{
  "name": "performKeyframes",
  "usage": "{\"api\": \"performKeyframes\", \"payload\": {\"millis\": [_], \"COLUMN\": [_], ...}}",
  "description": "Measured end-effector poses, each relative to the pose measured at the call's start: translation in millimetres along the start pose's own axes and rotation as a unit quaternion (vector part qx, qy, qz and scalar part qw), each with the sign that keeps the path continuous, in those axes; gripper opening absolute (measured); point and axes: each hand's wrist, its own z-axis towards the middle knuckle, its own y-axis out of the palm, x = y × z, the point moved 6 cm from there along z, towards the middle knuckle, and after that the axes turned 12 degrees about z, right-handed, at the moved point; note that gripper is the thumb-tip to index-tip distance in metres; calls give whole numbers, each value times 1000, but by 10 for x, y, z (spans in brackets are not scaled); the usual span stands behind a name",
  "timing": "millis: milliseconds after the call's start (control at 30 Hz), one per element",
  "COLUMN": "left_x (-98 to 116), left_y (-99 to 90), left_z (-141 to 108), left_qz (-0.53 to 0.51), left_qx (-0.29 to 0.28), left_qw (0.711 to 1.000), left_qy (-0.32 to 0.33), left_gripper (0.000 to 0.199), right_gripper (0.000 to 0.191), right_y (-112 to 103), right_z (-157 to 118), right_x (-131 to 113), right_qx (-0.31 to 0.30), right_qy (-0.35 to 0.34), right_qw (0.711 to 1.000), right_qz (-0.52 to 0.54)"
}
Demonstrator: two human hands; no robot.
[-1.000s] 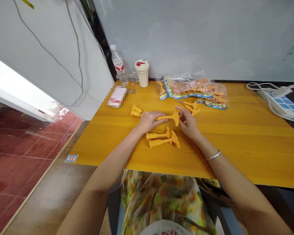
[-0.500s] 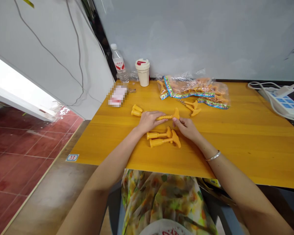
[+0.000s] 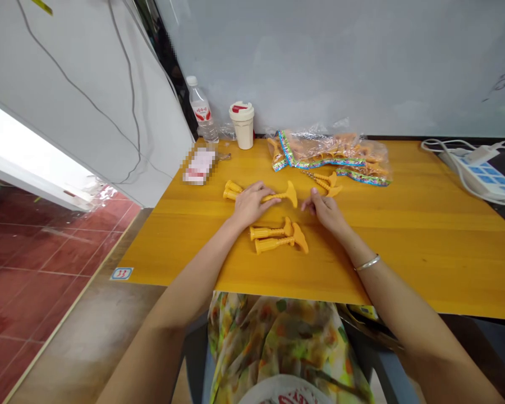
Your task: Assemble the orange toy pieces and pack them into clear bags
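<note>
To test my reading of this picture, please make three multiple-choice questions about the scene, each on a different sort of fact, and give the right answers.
1. Where is the bracelet?
A) On the right wrist
B) On the left wrist
C) On the table

2. How many yellow rods lie side by side nearest the person?
A) One
B) Two
C) Four

3. What is the left hand doing?
A) Holding a bottle
B) Lifting a cup
C) Resting on a long yellow rod

Answers:
1 A: the bracelet sits on the arm at the right of the view.
2 B: exactly two lie there, parallel.
3 C: the fingers lie over the rod's shaft.
</note>
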Motion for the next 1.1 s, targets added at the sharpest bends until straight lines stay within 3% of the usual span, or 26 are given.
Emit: {"api": "performKeyframes", "payload": {"millis": [100,233,333,467,567,700,767,933,1100], "left_x": [-132,-164,-93,41,-17,-464,-682,-964,-962], "left_y": [63,176,211,171,17,-289,-364,-306,-198], "left_z": [-2,-26,-49,-72,-32,34,29,6,-1], "left_qz": [21,17,8,-27,-55,-16,16,52,43], "left_qx": [-53,-130,-162,-192,-151,13,63,69,26], "left_qw": [998,991,987,980,986,997,992,985,988], "left_qy": [-34,-19,3,43,39,-74,-111,-153,-143], "left_gripper": [34,33,31,34,38,36,30,21,36], "right_gripper": [72,60,48,27,20,20,21,24,29], "right_y": [-363,-856,-1039,-1029,-957,-893,-875,-869,-883], "right_z": [100,191,246,290,297,311,318,332,343], "right_x": [-10,92,234,328,342,365,370,392,485], "right_qx": [99,215,240,214,188,169,164,153,146], "right_qy": [-45,-89,-97,-133,-153,-145,-141,-131,-132], "right_qw": [994,972,961,947,936,927,923,916,909], "right_qz": [9,-22,-96,-201,-255,-302,-318,-347,-368]}}
